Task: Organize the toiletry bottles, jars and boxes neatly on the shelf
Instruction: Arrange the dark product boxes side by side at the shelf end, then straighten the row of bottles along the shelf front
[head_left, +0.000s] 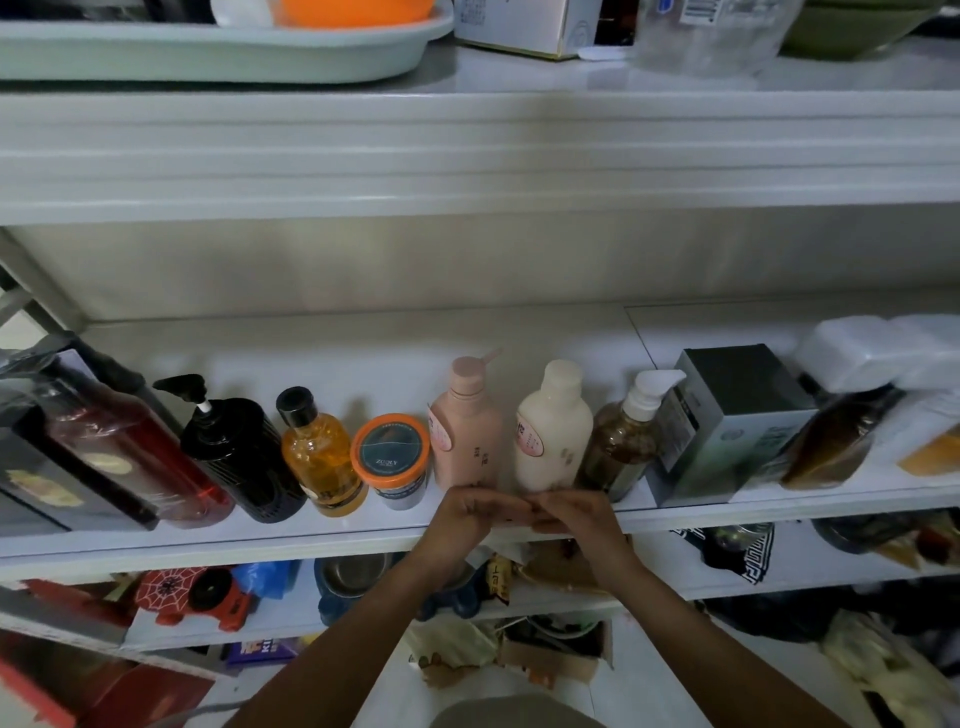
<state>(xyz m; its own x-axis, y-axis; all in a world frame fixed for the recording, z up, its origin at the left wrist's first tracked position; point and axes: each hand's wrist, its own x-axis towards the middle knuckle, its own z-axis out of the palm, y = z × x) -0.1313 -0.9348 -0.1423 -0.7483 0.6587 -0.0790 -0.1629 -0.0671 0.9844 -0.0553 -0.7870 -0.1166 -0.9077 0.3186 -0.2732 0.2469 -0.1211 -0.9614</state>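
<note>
A row of toiletries stands along the white shelf (260, 540): a red bottle (124, 457) leaning at the left, a black pump bottle (244, 457), an amber bottle with a black cap (319, 457), an orange-lidded jar (392, 457), a pink bottle (467, 431), a cream bottle (553, 436), a brown pump bottle (621, 447) and a grey-green box (737, 431). My left hand (467, 512) and my right hand (576, 514) meet fingertip to fingertip at the shelf's front edge. They sit just below the pink and cream bottles and hold nothing that I can see.
A dark box (47, 467) leans at the far left. At the far right lie a wrapped brown bottle (831, 447) and white foam pieces (872, 348). The shelf above carries a pale tray (208, 52) and a carton (519, 26). Cluttered shelves with a red toy (192, 597) lie below.
</note>
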